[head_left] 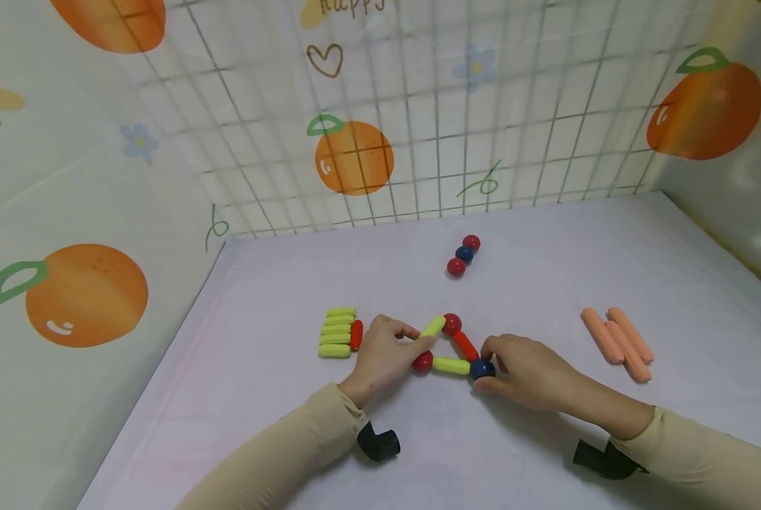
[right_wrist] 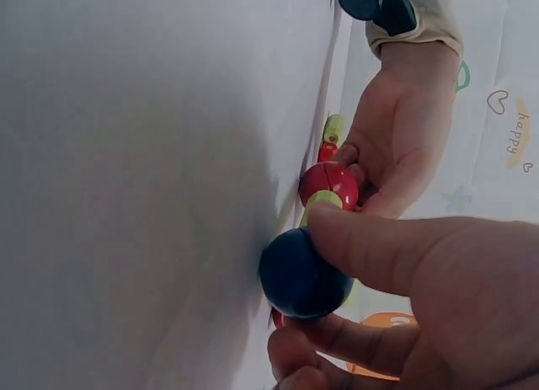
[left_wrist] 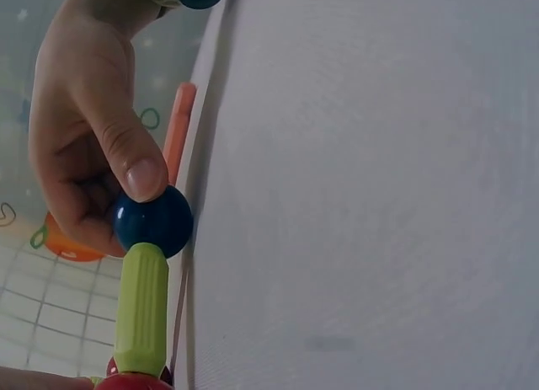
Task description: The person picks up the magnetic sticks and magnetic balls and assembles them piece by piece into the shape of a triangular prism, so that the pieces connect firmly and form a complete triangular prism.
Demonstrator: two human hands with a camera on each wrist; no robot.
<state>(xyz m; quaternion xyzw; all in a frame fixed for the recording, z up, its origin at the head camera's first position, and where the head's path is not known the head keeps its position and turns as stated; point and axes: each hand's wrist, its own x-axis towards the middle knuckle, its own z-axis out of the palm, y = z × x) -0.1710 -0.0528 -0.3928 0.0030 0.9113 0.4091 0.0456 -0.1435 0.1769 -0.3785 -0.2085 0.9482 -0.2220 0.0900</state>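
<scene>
Magnetic-style rods and balls form a small triangle on the table between the hands. Its corners are a red ball (head_left: pixel 451 324) at the top, another red ball (head_left: pixel 422 362) at lower left and a blue ball (head_left: pixel 481 369) at lower right. A red rod (head_left: pixel 465 346) and two yellow-green rods (head_left: pixel 451 365) link them. My left hand (head_left: pixel 383 358) pinches the slanted yellow-green rod (head_left: pixel 434 326), fingertips right at the lower-left red ball. With thumb and fingers, my right hand (head_left: pixel 533 372) grips the blue ball (right_wrist: pixel 305 274); the left wrist view shows this too.
Left of the hands lie several short yellow-green rods (head_left: pixel 335 339) with a red rod (head_left: pixel 357 336) beside them. Two red balls and a blue ball (head_left: pixel 464 254) stand in a row farther back. Three longer orange rods (head_left: pixel 617 343) lie at right. A printed curtain (head_left: pixel 418 127) borders the table behind.
</scene>
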